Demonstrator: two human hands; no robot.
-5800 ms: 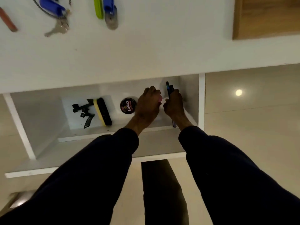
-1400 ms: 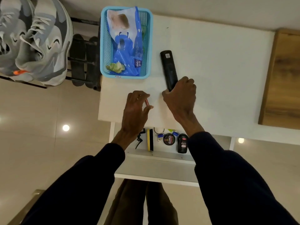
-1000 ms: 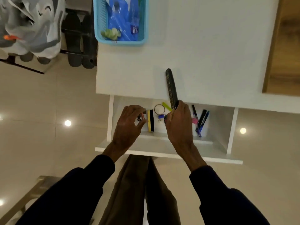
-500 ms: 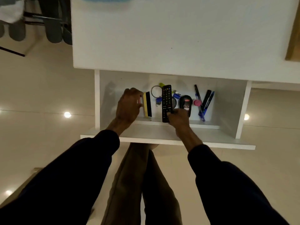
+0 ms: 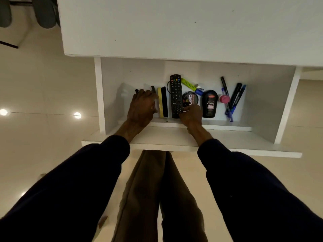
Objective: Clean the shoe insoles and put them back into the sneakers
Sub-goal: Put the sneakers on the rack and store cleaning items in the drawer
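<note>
Head view looks down into an open drawer (image 5: 174, 137) under the white counter (image 5: 174, 28), and the remote (image 5: 175, 95) lying lengthwise in it serves as the landmark. The right hand (image 5: 191, 116) pinches the remote's near end between thumb and fingertips. The left hand (image 5: 142, 106) sits left of the remote, its fingers curled over a black tool (image 5: 153, 88) whose ends poke out past the knuckles. Between that hand and the remote stands a yellow-backed brush (image 5: 163, 102), touching or nearly touching both. Just right of the remote lie a polish tin (image 5: 190, 99) and a dark bottle (image 5: 210, 103).

The 2 dark insoles (image 5: 46, 13), as they appear to be, hang far up and left of the remote, beyond the counter's corner; the sneakers are out of sight.

The step seems to be clearing room to fetch something for cleaning, likely the brush. To do it well, the right hand should lay the remote flat and let go without nudging the tin. The left hand should move the black tool aside, away from the remote, and then lift the brush straight up by its yellow back. The drawer is crowded, so a sideways drag could knock the bottle over.
</note>
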